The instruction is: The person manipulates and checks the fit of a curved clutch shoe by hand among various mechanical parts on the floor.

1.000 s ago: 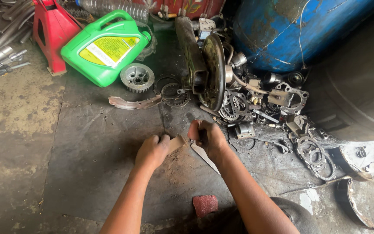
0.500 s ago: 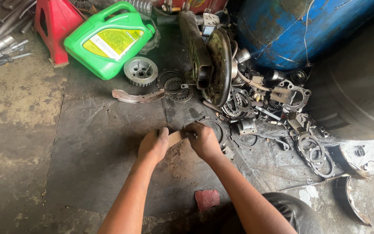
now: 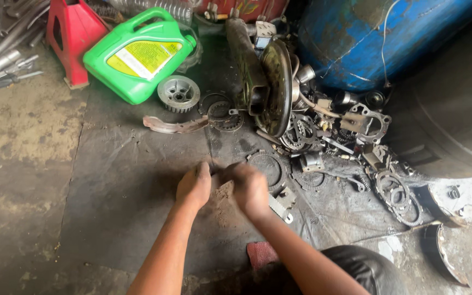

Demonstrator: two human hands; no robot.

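Both hands met low over the dark mat on the floor. The left hand and right hand were curled close together around a small brownish piece, which sat between them near the mat's middle; blur hid whether the fingers truly gripped it. A flat ring lay just beyond the right hand. A green jug lay well apart near the far edge.
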